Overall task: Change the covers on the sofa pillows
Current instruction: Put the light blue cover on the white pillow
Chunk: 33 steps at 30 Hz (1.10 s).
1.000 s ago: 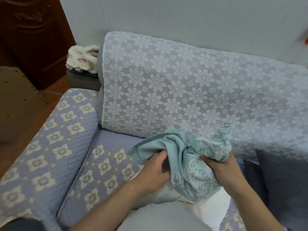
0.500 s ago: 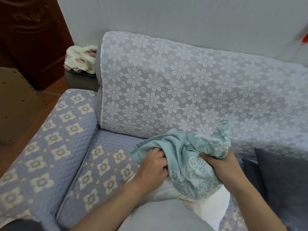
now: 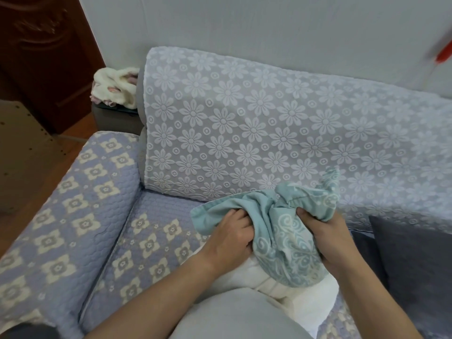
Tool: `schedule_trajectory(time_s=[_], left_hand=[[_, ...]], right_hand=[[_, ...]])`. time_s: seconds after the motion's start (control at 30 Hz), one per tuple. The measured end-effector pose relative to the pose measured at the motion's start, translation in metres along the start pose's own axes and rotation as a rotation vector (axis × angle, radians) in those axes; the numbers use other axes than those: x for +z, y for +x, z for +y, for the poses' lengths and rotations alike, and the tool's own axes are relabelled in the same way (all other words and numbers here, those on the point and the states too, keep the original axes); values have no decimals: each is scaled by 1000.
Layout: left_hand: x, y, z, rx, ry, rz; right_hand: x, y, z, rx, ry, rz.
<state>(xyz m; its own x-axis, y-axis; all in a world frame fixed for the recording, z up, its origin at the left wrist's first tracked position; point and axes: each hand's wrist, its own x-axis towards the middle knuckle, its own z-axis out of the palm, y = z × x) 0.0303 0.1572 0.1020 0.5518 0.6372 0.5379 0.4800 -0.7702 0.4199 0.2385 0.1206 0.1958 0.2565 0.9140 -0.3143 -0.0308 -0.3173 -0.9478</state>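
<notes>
A teal pillow cover (image 3: 286, 243) with a pale swirl pattern is bunched over the top of a white pillow (image 3: 300, 297) that stands on the sofa seat in front of me. My left hand (image 3: 230, 238) grips the bunched cover on its left side, fingers curled into the fabric. On the right side my right hand (image 3: 327, 238) grips the gathered edge. The lower part of the white pillow shows bare below the cover. Part of the pillow is hidden behind my grey-clad body at the bottom.
The sofa has a lilac quilted seat (image 3: 151, 236) and armrest (image 3: 73, 204), and a white floral lace throw (image 3: 256, 123) over its back. Dark grey cushions (image 3: 413, 265) lean at the right. A cream fluffy bundle (image 3: 115, 86) lies behind the armrest, near a dark wooden door (image 3: 44, 57).
Both hands have shifted slightly along the bunched cover, keeping their grip. The cover sits a little lower over the white pillow.
</notes>
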Motion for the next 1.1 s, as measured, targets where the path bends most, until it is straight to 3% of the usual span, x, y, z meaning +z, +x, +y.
schedule_trajectory(time_s=[0.2, 0.33, 0.43, 0.57, 0.83, 1.0, 1.1], left_hand=[[-5, -1, 5, -114, -93, -33], [-18, -3, -11, -14, 64, -98], [-41, -16, -35, 62, 208, -157], [-76, -52, -69, 3, 388, -161], [-49, -77, -59, -165, 335, -111], [-50, -83, -73, -260, 373, -91], [-60, -84, -83, -535, 420, -65]], right_hand=[[-6, 1, -10, -120, -275, 214], [-15, 12, -20, -151, -322, 369], [-32, 23, -36, -186, -269, 512], [-57, 52, -56, -212, -25, 715], [-16, 61, -56, -30, 172, 563], [-9, 55, -60, 24, 155, 505], [-12, 52, -68, 18, 148, 528]])
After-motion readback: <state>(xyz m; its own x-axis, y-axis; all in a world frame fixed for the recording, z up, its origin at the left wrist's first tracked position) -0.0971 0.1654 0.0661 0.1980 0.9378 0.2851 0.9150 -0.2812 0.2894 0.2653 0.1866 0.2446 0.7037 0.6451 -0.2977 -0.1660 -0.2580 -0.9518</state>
